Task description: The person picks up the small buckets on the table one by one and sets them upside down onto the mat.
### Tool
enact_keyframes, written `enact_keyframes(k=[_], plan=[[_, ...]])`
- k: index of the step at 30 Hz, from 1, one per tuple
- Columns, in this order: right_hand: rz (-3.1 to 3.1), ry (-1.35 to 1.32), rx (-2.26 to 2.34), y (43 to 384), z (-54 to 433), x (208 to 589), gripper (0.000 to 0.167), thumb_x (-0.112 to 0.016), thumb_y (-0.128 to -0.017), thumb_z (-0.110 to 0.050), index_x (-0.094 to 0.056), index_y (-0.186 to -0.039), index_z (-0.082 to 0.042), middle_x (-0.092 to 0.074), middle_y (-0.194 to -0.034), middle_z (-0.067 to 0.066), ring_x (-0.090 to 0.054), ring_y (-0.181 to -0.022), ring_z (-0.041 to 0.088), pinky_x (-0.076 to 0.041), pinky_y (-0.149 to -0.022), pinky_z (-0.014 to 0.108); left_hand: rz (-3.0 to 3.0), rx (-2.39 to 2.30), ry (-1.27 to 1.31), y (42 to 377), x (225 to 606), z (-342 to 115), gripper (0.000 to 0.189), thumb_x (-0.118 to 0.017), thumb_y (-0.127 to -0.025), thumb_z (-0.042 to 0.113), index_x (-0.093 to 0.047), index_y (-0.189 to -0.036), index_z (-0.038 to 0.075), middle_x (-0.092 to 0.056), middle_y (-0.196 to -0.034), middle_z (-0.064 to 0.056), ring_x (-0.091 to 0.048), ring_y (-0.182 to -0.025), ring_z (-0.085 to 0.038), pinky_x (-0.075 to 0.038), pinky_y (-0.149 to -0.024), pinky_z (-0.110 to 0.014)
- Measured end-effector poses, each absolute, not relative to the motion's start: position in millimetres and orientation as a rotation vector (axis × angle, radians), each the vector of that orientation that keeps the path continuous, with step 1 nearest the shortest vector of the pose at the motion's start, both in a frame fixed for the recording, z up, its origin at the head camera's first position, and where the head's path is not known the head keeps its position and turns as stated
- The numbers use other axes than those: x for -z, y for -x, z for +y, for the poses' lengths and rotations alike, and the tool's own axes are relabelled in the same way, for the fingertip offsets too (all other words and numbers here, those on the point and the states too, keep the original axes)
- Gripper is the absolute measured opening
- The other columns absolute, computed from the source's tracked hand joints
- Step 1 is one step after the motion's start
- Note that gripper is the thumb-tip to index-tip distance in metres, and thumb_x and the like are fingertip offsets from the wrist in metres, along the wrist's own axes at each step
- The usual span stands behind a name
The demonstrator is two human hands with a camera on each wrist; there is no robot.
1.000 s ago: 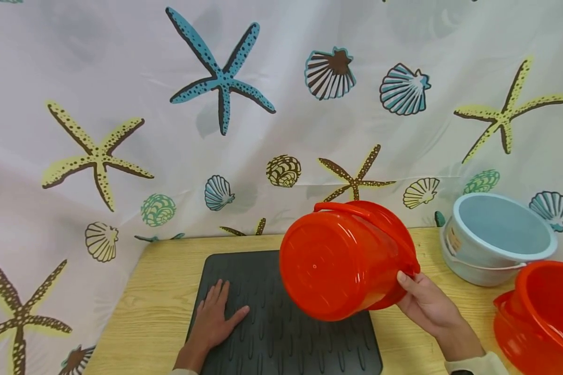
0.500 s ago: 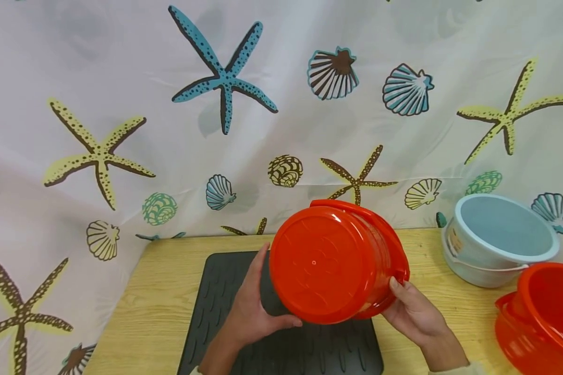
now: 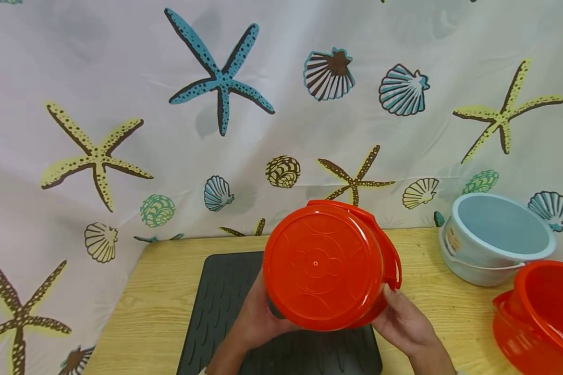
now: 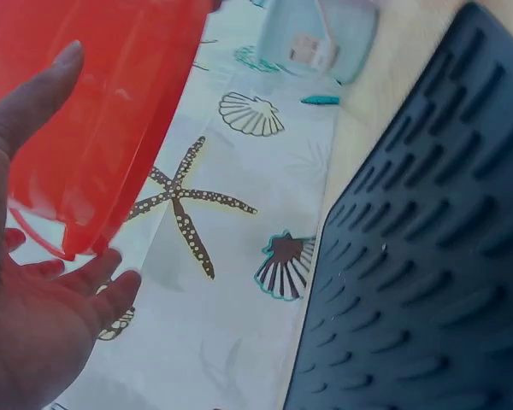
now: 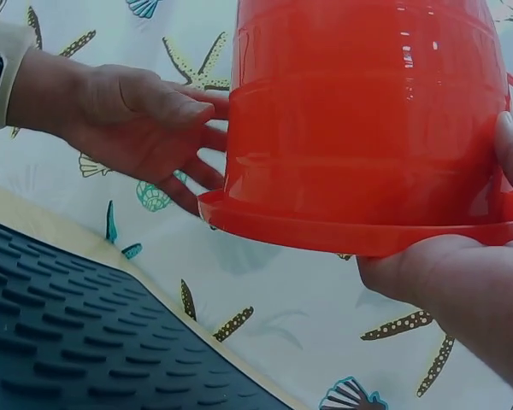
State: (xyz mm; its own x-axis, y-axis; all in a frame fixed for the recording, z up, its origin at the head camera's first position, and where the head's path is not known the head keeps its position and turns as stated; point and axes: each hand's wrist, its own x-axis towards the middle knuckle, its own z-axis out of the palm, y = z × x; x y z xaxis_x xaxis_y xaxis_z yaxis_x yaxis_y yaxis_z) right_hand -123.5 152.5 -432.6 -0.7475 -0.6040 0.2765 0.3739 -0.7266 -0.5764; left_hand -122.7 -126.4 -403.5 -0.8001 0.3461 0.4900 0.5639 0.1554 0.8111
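A red plastic bucket (image 3: 323, 265) is held tilted over the black ridged mat (image 3: 216, 302), its round base toward the head camera and its mouth turned away. My right hand (image 3: 405, 323) grips its rim at the right, thumb on the outer wall; the right wrist view shows that hand (image 5: 462, 282) at the wide rim. On the other side, my left hand (image 3: 258, 317) is spread beside the bucket wall, partly hidden by it. Its thumb and fingers stand apart around the bucket in the left wrist view, the left hand (image 4: 43, 333) looking relaxed. The bucket's inside is hidden.
A pale blue bucket (image 3: 474, 234) stands upright on the wooden table (image 3: 136, 307) at the back right. Nearer, a second red bucket (image 3: 525, 333) is cut off by the view's edge. Behind the table hangs a white curtain (image 3: 244, 156) printed with starfish and shells.
My left hand has risen from the mat to the bucket's left side. The bucket has shifted a little left and turned, so its base faces the head camera more squarely.
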Motion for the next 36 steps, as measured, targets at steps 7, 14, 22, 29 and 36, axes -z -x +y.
enact_keyframes(k=[7, 14, 22, 29, 36], plan=[[0.566, 0.686, 2.41, 119.7, 151.1, 437.1, 0.048, -0.01, -0.104, -0.015, -0.033, -0.146, -0.014, -0.047, -0.144, 0.003, -0.05, -0.126, 0.018, -0.039, -0.11, 0.034, -2.131, 2.244, 0.719, 132.4, 428.0, -136.0, 0.071, -0.055, -0.093, 0.001, -0.019, -0.151, 0.019, -0.026, -0.156, -0.006, -0.042, -0.132, -0.008, -0.046, -0.101, -0.025], [0.557, 0.657, 2.396, 115.8, 148.8, 441.7, 0.048, -0.011, -0.105, -0.014, -0.04, -0.142, -0.015, -0.051, -0.141, 0.002, -0.052, -0.124, 0.016, -0.04, -0.109, 0.032, -2.217, 2.398, 0.302, 138.0, 433.9, -135.7, 0.043, -0.054, -0.096, 0.029, -0.045, -0.134, 0.012, -0.056, -0.12, -0.003, -0.054, -0.107, -0.011, -0.049, -0.086, -0.026], [0.49, 0.655, 2.389, 115.1, 147.7, 447.5, 0.049, -0.009, -0.105, -0.015, -0.038, -0.144, -0.015, -0.049, -0.143, 0.002, -0.049, -0.127, 0.016, -0.036, -0.112, 0.032, -2.256, 2.429, 0.361, 136.7, 437.6, -141.8, 0.042, -0.05, -0.098, 0.03, -0.043, -0.133, 0.007, -0.059, -0.085, 0.003, -0.058, -0.068, -0.009, -0.053, -0.065, -0.025], [0.516, 0.613, 2.363, 116.2, 147.9, 449.5, 0.047, -0.012, -0.105, -0.017, -0.042, -0.142, -0.013, -0.052, -0.14, 0.001, -0.05, -0.125, 0.014, -0.038, -0.111, 0.029, -2.278, 2.476, 0.289, 131.5, 435.9, -146.1, 0.049, -0.052, -0.097, 0.028, -0.039, -0.141, 0.01, -0.067, -0.106, 0.0, -0.07, -0.074, -0.015, -0.059, -0.065, -0.042], [0.762, 0.575, 2.301, 123.2, 150.8, 447.1, 0.043, -0.017, -0.106, -0.015, -0.048, -0.136, -0.013, -0.058, -0.13, -0.001, -0.054, -0.117, 0.011, -0.044, -0.102, 0.026, -2.301, 2.476, 0.146, 130.2, 437.4, -149.1, 0.042, -0.049, -0.099, 0.021, -0.042, -0.14, 0.015, -0.062, -0.123, -0.008, -0.069, -0.084, -0.018, -0.059, -0.067, -0.045]])
